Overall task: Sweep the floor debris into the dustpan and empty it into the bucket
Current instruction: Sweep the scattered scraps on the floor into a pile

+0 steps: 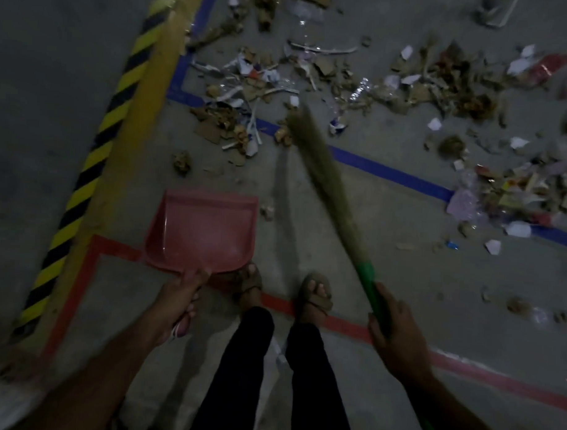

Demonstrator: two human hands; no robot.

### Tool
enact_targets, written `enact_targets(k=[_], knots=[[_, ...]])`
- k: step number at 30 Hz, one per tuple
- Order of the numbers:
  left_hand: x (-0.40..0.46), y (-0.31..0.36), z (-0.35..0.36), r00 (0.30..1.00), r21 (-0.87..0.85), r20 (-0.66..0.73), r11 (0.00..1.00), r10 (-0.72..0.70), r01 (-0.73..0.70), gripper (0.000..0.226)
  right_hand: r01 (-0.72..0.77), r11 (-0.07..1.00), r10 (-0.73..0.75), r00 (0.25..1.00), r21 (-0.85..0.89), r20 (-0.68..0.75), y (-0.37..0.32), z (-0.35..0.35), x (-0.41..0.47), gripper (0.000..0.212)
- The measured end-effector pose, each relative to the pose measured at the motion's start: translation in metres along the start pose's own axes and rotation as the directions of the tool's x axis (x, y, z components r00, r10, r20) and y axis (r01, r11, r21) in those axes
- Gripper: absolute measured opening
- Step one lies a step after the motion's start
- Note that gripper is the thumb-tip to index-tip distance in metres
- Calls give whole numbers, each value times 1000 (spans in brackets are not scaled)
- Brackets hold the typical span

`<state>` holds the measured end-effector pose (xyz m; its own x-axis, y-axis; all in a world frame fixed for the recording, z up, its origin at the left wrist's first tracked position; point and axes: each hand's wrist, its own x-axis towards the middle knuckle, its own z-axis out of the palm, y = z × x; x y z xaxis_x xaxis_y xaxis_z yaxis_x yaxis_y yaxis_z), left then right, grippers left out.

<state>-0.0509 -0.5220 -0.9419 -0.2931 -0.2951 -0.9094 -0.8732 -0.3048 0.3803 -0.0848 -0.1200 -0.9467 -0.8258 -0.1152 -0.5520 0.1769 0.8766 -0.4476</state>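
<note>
Dim room, grey concrete floor [355, 249]. Marked with one blue tape line [389, 170], one red tape line [336, 324], and one yellow-black hazard strip [94, 150] at 9 o'clock. Debris [312, 74], paper and cardboard scraps too many to count, spreads from 12 to 3 o'clock. Your left hand [176, 299] grips one pink dustpan [201, 233] by its handle, pan empty, at 10 o'clock of your two sandalled feet. Your right hand [390, 331] wraps one broom [328, 181], bristles touching debris at 12 o'clock.
</note>
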Motion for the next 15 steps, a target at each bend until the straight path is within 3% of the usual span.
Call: enact_targets(k=[5,8,12,15], knots=[[-1,-13,-75,994,-68,-107,997,-29,22,35,294,945,-258,940,-146,223,-98,50,61,67],[-3,-19,-102,988,-108,-146,994,-46,30,37,448,835,-366,886,-320,286,-157,69,95,64],[4,-22,-125,986,-134,-162,991,-33,11,32,553,712,-396,825,-433,402,-216,92,131,66],[15,-22,-135,989,-124,-147,992,-28,9,28,555,666,-351,822,-498,448,-230,111,151,70]])
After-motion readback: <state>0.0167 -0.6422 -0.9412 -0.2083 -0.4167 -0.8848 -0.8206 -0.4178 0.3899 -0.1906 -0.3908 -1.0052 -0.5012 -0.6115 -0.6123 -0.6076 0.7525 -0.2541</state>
